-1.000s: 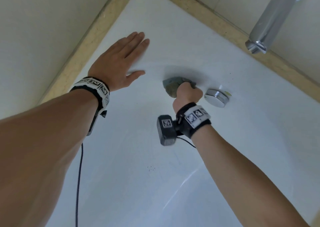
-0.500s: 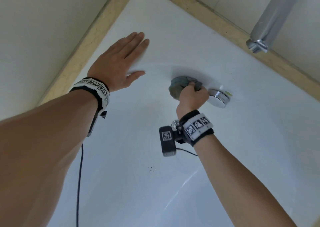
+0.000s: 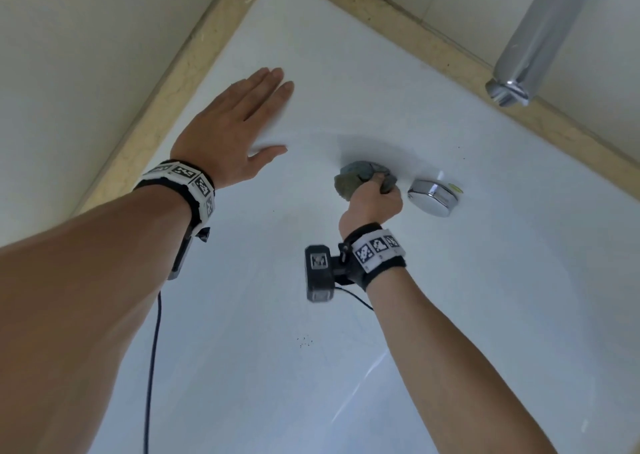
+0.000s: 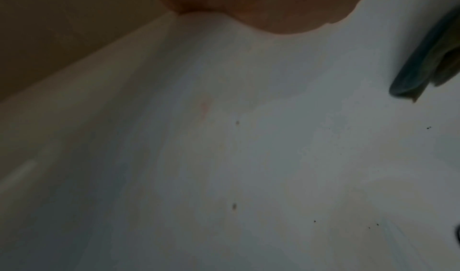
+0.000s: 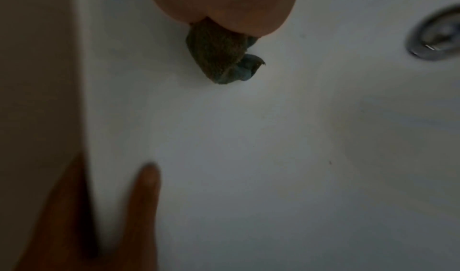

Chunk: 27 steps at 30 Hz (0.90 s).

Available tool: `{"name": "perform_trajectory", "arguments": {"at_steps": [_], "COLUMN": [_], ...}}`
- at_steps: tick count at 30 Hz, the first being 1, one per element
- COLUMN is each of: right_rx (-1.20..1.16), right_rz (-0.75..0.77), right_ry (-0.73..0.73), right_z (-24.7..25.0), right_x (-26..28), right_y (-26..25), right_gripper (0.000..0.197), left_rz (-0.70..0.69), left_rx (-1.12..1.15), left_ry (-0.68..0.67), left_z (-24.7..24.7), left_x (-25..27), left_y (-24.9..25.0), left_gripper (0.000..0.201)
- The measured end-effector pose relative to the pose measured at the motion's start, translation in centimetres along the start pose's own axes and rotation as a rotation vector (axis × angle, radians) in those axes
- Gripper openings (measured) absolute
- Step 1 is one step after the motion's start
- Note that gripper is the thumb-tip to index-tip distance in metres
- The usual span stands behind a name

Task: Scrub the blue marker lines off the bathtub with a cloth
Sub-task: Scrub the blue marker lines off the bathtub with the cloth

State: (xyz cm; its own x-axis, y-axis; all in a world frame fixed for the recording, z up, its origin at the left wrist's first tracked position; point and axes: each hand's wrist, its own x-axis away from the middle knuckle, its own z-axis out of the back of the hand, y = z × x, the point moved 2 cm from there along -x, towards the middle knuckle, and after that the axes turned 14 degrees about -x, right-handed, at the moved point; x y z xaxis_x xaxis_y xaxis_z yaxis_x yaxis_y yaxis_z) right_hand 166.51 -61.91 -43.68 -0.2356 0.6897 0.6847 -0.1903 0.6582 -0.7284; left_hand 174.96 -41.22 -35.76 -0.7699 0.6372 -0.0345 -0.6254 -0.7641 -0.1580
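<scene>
My right hand [image 3: 375,199] grips a bunched grey-green cloth [image 3: 356,178] and presses it against the white bathtub wall [image 3: 311,55], just left of a chrome overflow cap [image 3: 433,197]. From the right wrist view the cloth [image 5: 219,58] sticks out below my fist, with a blue-stained fold at its tip. My left hand [image 3: 239,128] lies flat on the tub wall to the left, fingers straight. No blue marker lines show in the head view; whatever is under the cloth is hidden.
A chrome faucet spout [image 3: 533,45] hangs over the tub at the upper right. A beige stone rim [image 3: 162,100] borders the tub below tiled walls. Small dark specks [image 3: 304,341] dot the tub surface below my right wrist. A black cable [image 3: 152,367] hangs from my left wrist.
My right hand slid the cloth right toward the chrome cap, then back a little to the left. The left hand stayed flat in the same place.
</scene>
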Motion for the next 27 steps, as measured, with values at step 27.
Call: {"name": "perform_trajectory", "arguments": {"at_steps": [27], "right_rx": [-0.009], "right_rz": [0.122], "right_ry": [-0.183], "right_z": [2.0], "right_x": [-2.3], "right_y": [2.5], "right_gripper": [0.005], "left_rz": [0.002], "left_rx": [-0.009], "left_ry": [-0.044], "left_z": [0.1], "left_x": [-0.1], "left_y": [0.0], "left_gripper": [0.075]}}
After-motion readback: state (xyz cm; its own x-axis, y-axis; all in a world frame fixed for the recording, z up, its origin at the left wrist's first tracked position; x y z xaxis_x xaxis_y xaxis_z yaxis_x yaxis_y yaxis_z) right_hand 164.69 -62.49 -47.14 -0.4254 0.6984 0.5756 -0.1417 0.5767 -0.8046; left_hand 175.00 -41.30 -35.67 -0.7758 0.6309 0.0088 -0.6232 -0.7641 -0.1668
